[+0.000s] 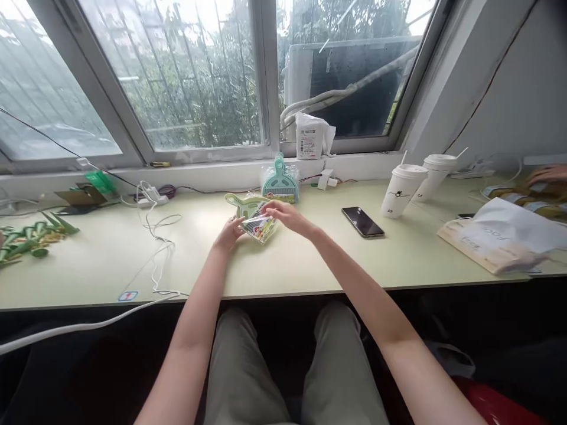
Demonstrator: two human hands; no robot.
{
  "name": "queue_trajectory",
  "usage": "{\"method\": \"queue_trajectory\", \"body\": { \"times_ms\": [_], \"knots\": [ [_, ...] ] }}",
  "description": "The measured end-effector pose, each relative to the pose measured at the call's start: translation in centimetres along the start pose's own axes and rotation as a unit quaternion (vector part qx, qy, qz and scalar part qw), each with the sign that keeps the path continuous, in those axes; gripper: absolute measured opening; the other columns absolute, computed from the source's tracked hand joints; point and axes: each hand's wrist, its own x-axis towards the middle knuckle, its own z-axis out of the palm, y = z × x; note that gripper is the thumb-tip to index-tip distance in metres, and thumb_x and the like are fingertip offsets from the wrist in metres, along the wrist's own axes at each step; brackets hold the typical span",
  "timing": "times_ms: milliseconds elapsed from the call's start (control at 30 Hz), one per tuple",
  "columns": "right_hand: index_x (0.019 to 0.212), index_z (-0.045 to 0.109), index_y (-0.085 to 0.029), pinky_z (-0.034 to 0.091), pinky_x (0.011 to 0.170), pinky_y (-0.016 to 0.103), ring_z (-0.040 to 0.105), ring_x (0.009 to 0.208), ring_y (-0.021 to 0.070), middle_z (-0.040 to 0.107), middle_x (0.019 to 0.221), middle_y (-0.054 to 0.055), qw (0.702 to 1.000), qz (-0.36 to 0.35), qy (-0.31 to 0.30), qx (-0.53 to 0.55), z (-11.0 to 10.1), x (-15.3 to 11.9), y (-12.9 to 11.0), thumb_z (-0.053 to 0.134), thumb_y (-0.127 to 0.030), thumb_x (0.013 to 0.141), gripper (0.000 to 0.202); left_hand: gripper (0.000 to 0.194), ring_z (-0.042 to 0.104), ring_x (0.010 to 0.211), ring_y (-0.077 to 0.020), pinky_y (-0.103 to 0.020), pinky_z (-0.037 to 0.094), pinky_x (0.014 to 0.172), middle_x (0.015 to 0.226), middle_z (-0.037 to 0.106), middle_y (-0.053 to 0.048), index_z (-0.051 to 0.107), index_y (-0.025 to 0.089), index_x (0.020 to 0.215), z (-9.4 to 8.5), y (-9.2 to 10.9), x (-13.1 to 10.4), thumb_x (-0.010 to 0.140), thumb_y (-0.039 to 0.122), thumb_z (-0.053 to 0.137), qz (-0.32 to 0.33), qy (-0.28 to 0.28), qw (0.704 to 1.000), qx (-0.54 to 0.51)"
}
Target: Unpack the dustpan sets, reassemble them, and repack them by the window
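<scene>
A green mini dustpan set [251, 208] in clear plastic wrap is tilted above the table, its handle pointing to the upper left. My left hand [229, 232] grips its lower left edge, with the thumb on the front. My right hand [287, 216] is at its upper right side, fingers closed on the clear wrap. Behind it, a teal dustpan and brush set [280, 183], also wrapped, leans upright against the windowsill.
A black phone [362, 222] and two white cups [401, 192] with straws are to the right. Farther right lies a paper bag [500, 236], near another person's hand [549, 174]. White cables [155, 227] and green plant-like pieces [33, 239] are on the left.
</scene>
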Motion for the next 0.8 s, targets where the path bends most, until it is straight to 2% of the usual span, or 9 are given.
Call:
{"method": "queue_trajectory", "body": {
  "times_ms": [100,200,300,367,433,533,633,733,800],
  "knots": [
    [0.073,0.069,-0.017,0.051,0.08,0.028,0.066,0.077,0.0149,0.071,0.076,0.001,0.986,0.093,0.131,-0.051,0.9,1.7,3.9,0.055,-0.02,0.091,0.023,0.042,0.069,0.073,-0.0114,-0.019,0.057,0.063,0.096,0.072,-0.004,0.063,0.014,0.107,0.2,0.3,-0.1,0.069,0.015,0.079,0.031,0.009,0.999,0.016],
    [0.063,0.064,-0.017,0.054,0.069,0.025,0.064,0.067,0.0138,0.069,0.068,0.001,0.954,0.168,0.249,-0.007,1.1,1.9,7.5,0.052,-0.021,0.093,0.033,0.038,0.069,0.074,-0.0111,-0.018,0.056,0.063,0.091,0.072,-0.002,0.062,0.016,0.1,-0.1,0.5,0.0,0.067,0.016,0.081,0.049,0.037,0.998,-0.001],
    [0.064,0.065,-0.015,0.056,0.066,0.025,0.065,0.061,0.0125,0.069,0.065,0.004,0.934,0.238,0.24,0.113,0.9,1.0,9.4,0.053,-0.023,0.095,0.034,0.035,0.067,0.068,-0.0093,-0.018,0.056,0.063,0.08,0.069,0.0,0.059,0.016,0.093,-0.3,0.7,0.1,0.066,0.016,0.081,0.05,0.068,0.996,-0.011],
    [0.071,0.067,-0.014,0.058,0.067,0.024,0.066,0.061,0.012,0.07,0.067,0.005,0.927,0.256,0.203,0.181,1.0,0.4,9.8,0.06,-0.021,0.092,0.024,0.037,0.065,0.065,-0.0076,-0.017,0.054,0.061,0.076,0.066,0.002,0.058,0.017,0.095,-0.4,0.7,0.1,0.066,0.016,0.082,0.045,0.069,0.997,-0.004],
    [0.079,0.067,-0.014,0.058,0.07,0.024,0.068,0.062,0.0112,0.071,0.069,0.003,0.918,0.255,0.211,0.217,1.2,0.1,9.7,0.069,-0.015,0.086,0.007,0.042,0.064,0.063,-0.0068,-0.017,0.052,0.059,0.077,0.066,0.003,0.058,0.018,0.1,-0.2,0.7,0.0,0.066,0.016,0.082,0.035,0.059,0.998,0.006],
    [0.088,0.061,-0.017,0.058,0.074,0.022,0.068,0.063,0.0096,0.07,0.07,-0.001,0.889,0.256,0.285,0.252,1.8,0.0,9.5,0.073,-0.005,0.079,0.019,0.048,0.063,0.062,-0.0069,-0.018,0.051,0.058,0.081,0.067,0.002,0.057,0.018,0.106,0.0,0.7,-0.2,0.065,0.016,0.083,0.033,0.052,0.998,0.007],
    [0.096,0.055,-0.019,0.055,0.067,0.019,0.067,0.065,0.0091,0.07,0.074,-0.002,0.852,0.263,0.329,0.311,2.0,-0.1,9.3,0.076,-0.007,0.077,0.031,0.046,0.065,0.068,-0.0081,-0.018,0.052,0.06,0.087,0.069,0.0,0.059,0.018,0.105,0.0,0.7,-0.4,0.066,0.016,0.082,0.049,0.049,0.998,0.006],
    [0.099,0.055,-0.019,0.046,0.054,0.016,0.062,0.058,0.0071,0.069,0.074,-0.004,0.845,0.263,0.35,0.306,1.5,-0.2,9.1,0.08,-0.011,0.073,0.037,0.045,0.066,0.072,-0.0088,-0.018,0.053,0.062,0.094,0.071,-0.002,0.061,0.019,0.107,-0.1,0.8,-0.5,0.067,0.016,0.081,0.051,0.047,0.998,0.01],
    [0.094,0.055,-0.019,0.042,0.051,0.015,0.057,0.053,0.0054,0.067,0.076,-0.004,0.845,0.249,0.389,0.269,0.6,-0.3,9.1,0.078,-0.015,0.076,0.029,0.045,0.066,0.072,-0.0087,-0.018,0.053,0.062,0.095,0.071,-0.002,0.061,0.019,0.108,-0.2,0.9,-0.5,0.067,0.015,0.08,0.056,0.052,0.997,0.007]
  ]
}}
